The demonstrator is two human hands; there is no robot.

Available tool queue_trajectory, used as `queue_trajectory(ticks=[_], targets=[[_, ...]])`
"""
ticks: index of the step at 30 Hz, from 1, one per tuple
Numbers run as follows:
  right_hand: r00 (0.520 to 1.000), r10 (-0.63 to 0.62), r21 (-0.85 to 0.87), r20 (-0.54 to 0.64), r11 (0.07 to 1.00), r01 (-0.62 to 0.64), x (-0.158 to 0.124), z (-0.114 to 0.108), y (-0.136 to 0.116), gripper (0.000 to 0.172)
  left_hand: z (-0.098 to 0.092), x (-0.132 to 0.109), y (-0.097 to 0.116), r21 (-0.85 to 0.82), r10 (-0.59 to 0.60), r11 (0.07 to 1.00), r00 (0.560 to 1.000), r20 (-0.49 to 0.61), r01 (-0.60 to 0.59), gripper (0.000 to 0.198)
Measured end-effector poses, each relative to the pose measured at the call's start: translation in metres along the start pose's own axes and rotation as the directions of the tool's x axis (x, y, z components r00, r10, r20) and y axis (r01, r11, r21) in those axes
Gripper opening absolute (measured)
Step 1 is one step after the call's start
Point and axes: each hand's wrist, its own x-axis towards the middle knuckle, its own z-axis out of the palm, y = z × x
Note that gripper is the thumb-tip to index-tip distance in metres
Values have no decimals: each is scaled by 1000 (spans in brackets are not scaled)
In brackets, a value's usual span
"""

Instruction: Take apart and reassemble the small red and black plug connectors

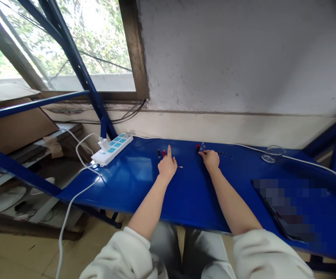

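Observation:
My left hand (pixel 168 167) is over the blue tabletop (pixel 182 201), its index finger stretched out and the other fingers partly curled; nothing shows in it. Just past it stand a small black cylinder (pixel 158 153) and a small red cylinder (pixel 163 153). A tiny pale piece (pixel 180 167) lies to its right. My right hand (pixel 211 159) is closed in a pinch, with thumb and fingertips together; whatever is between them is too small to name. Beside those fingertips are a small red-and-black piece (pixel 198 147) and several clear small tubes (pixel 202 146).
A white power strip (pixel 112 150) with a plug and cable lies at the left. Several tiny clear pieces (pixel 225 154) sit right of my right hand. Farther right are a clear round item (pixel 268 158), a white cable (pixel 307 160) and a dark flat object (pixel 275 217), partly blurred.

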Motion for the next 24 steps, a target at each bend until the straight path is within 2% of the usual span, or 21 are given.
queue_trajectory(ticks=[5, 8, 11, 14, 16, 19, 21, 24], targets=[[1000, -4, 1, 19, 1000, 4, -2, -2, -2, 35, 3, 2, -2, -41, 16, 999, 998, -63, -19, 41], [999, -31, -23, 40, 999, 32, -5, -7, -4, 34, 6, 6, -4, -197, 63, 977, 990, -128, -87, 30], [997, -57, -105, 54, 993, 62, -13, -18, -7, 29, 12, 8, -4, -453, 112, 874, 981, -161, -174, 21], [994, -105, -160, 37, 981, 110, -29, -31, -15, 23, 18, 5, 2, -694, 147, 702, 986, -79, -160, 17], [988, -153, -66, 20, 986, 154, -43, -38, -23, 28, 20, 0, 9, -789, 194, 597, 980, -34, -145, 16], [985, -174, 171, -10, 970, 173, -62, -42, -34, 48, 19, -7, 18, -859, 259, 485, 965, -39, -165, 16], [984, -178, 323, -4, 931, 170, -70, -39, -38, 56, 17, -10, 21, -890, 286, 427, 958, -38, -163, 17], [979, -203, 530, -13, 829, 179, -72, -31, -39, 58, 14, -11, 22, -914, 298, 376, 954, -36, -152, 19]])
